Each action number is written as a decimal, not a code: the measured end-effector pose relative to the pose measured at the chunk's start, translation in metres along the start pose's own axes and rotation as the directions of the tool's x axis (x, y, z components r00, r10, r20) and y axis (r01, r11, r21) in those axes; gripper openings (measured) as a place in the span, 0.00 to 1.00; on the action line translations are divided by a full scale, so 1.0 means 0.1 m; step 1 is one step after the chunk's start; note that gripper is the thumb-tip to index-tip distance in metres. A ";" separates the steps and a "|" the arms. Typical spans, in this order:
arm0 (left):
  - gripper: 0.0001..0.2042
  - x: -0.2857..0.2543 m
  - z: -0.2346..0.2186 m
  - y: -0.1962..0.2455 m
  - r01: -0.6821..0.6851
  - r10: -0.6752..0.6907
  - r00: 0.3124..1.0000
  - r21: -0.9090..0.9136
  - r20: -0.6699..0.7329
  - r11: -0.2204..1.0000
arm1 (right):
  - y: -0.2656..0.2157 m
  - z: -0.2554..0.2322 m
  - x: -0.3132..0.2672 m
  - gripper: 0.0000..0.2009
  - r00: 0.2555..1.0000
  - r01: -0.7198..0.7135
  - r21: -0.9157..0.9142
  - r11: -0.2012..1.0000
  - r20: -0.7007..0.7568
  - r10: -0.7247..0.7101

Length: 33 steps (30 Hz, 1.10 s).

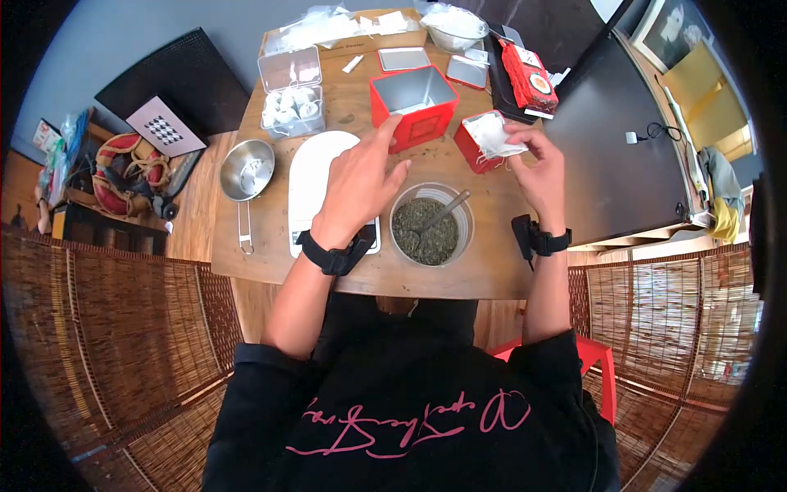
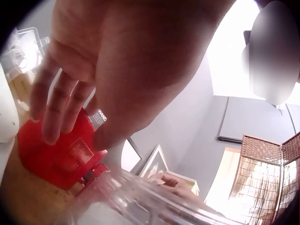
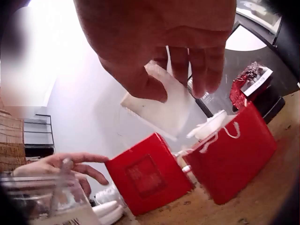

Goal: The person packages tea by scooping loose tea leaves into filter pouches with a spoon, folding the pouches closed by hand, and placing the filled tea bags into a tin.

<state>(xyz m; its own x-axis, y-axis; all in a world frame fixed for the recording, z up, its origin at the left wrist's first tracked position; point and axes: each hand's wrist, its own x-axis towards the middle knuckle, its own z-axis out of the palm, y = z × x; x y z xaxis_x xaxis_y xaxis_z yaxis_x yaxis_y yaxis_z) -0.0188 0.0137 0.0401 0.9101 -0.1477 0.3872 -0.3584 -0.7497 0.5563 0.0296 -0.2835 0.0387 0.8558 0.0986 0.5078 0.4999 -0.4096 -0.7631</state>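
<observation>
With the round clear plastic tub [image 1: 467, 233] of dark green dried leaf as the clock's centre, the right hand [image 1: 539, 168] is at two o'clock, pinching a flat white cloth-like pouch [image 3: 157, 105] between thumb and fingers. That pouch is above the small open red box [image 1: 469, 149] at one o'clock, where more white pouches with strings [image 3: 212, 125] stick out over the rim. The left hand [image 1: 358, 182] is at ten o'clock, its fingers extended with slight gaps and the thumb spread away, fingertips touching the near left corner of the larger red square box [image 1: 425, 129] with a silvery inside, at twelve o'clock. Below that hand lies a flat white scale [image 1: 307, 184]. A metal spoon [image 1: 459, 201] rests in the leaf, its handle pointing to two o'clock.
</observation>
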 end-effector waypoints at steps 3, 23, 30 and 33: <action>0.30 -0.04 -0.03 0.03 0.004 -0.004 1.000 -0.016 -0.017 1.000 | 0.15 0.03 -0.05 0.07 0.999 -0.026 -0.216 0.976 0.035 0.034; 0.08 -0.17 -0.06 0.12 -0.003 -0.011 0.991 -0.109 -0.130 0.994 | 0.18 0.09 -0.01 0.08 0.928 0.039 -0.333 0.942 -0.337 -0.157; 0.09 -0.20 -0.07 0.10 -0.015 0.001 0.991 -0.110 -0.132 0.994 | 0.26 0.06 0.02 0.10 0.994 0.108 -0.484 0.868 0.080 -0.079; 0.09 -0.21 -0.05 0.09 -0.028 0.010 0.988 -0.116 -0.156 0.993 | 0.21 0.02 0.03 0.10 0.977 0.191 -0.509 0.840 0.179 -0.113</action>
<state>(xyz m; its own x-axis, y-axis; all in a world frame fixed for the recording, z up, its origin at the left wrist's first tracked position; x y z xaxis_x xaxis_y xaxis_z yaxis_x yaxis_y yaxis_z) -0.0424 0.0133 0.0407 0.8630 -0.0523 0.5025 -0.4054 -0.6653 0.6269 0.0427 -0.2901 0.0236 0.8036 0.3053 0.5108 0.5152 -0.7865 -0.3404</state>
